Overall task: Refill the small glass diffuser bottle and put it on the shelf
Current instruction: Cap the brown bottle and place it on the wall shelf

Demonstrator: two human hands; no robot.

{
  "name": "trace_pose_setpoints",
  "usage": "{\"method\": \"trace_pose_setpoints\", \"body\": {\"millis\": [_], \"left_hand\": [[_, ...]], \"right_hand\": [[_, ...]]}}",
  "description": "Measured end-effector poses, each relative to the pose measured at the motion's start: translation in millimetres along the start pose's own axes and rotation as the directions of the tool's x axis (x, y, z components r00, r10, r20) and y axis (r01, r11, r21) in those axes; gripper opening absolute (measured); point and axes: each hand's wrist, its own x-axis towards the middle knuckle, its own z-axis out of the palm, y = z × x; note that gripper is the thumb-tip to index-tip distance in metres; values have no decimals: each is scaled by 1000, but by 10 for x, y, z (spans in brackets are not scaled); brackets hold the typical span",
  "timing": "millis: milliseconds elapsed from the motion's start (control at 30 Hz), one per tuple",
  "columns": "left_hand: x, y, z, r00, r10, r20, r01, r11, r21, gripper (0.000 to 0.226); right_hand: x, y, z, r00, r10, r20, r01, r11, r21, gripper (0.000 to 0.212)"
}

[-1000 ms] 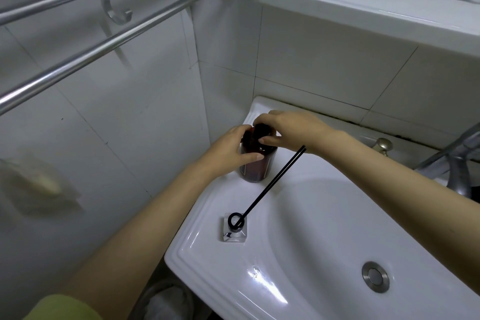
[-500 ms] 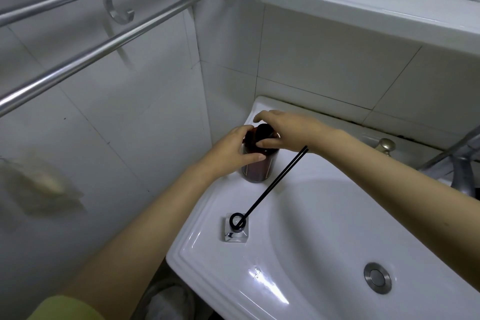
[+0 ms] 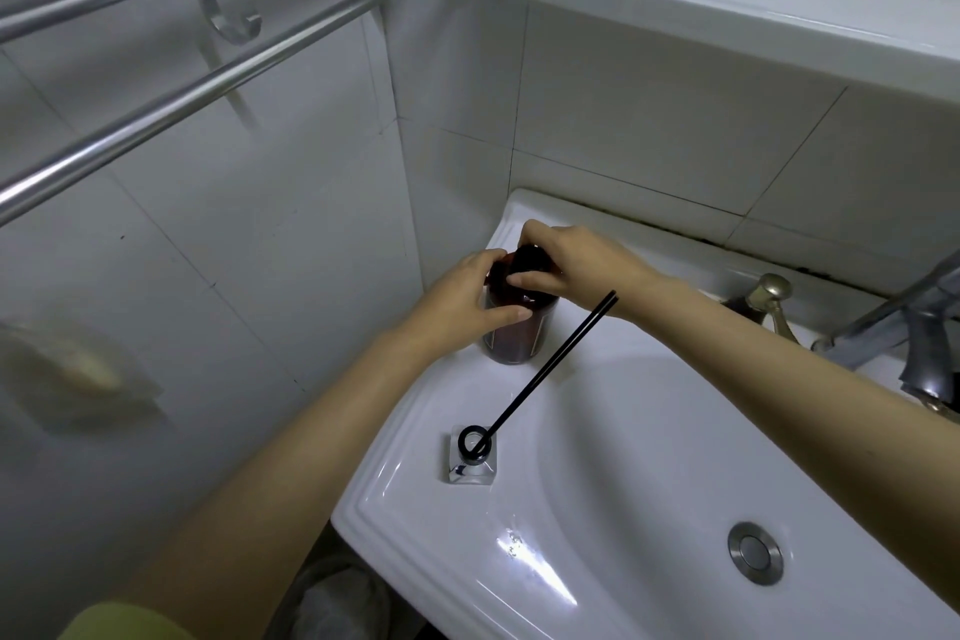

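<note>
A small square glass diffuser bottle (image 3: 471, 457) with a black ring neck stands on the left rim of the white sink (image 3: 431, 530). Black reed sticks (image 3: 550, 364) lean out of it toward the upper right. Behind it, at the sink's back left corner, stands a dark brown refill bottle (image 3: 511, 340). My left hand (image 3: 462, 299) is wrapped around the brown bottle's body. My right hand (image 3: 566, 260) grips its dark cap from above, hiding most of the top.
A metal towel rail (image 3: 208, 83) with a hook runs along the left wall above. A white ledge (image 3: 727, 10) sits under the window at the upper right. A tap (image 3: 924, 343) and a brass knob (image 3: 771, 294) stand at the sink's back right; the drain (image 3: 754, 552) lies in the basin.
Both hands stay on the brown bottle; the right hand's fingers have shifted slightly around the cap. The diffuser bottle and reeds have not moved.
</note>
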Motion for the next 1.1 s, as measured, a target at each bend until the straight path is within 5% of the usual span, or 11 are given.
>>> {"method": "trace_pose_setpoints", "body": {"millis": [267,467,667,867,1100], "left_hand": [[-5,-13,10,1000,2,15,-2,1000,-6,65],[-27,-59,-1,998,-22,60,24,999,-25,73],[-114,-114,-5,992,-97,79,98,995,-18,81],[-172,-167,33,987,-113,110,113,994,10,74],[-213,-240,94,982,-152,113,153,988,2,70]], "right_hand": [[-21,17,71,995,77,-67,-76,997,17,38],[-203,134,111,992,128,-17,-120,964,238,39],[-371,360,358,970,227,81,-241,894,378,64],[-326,248,602,997,71,-7,-53,806,589,56],[-176,190,902,972,193,-135,-24,652,758,76]]}}
